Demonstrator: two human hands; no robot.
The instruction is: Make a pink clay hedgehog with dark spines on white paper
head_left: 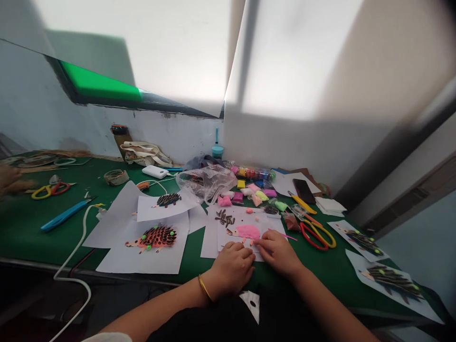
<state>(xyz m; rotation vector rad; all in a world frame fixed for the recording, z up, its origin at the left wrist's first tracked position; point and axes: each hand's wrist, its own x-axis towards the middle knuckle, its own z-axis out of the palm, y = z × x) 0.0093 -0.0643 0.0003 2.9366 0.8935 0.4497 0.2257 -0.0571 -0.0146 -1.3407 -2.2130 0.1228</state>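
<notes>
A white sheet [210, 242] at the table's front middle bears a pink clay hedgehog shape [248, 232] with small orange feet. Sunflower seeds [224, 218] lie in a pile on the paper, up and left of the shape. My left hand [233, 267] rests on the paper's lower edge with its fingers curled; whether anything is under them is hidden. My right hand [278, 251] touches the paper by the shape's rear foot, thumb and forefinger close together; anything between them is too small to make out.
Finished hedgehog pictures [156, 237] lie at left, others [392, 280] at far right. Red and yellow scissors [317, 235], a phone [304, 191], clay packets [238, 197] and a plastic bag [208, 183] surround the work. A blue cutter [66, 215] lies left.
</notes>
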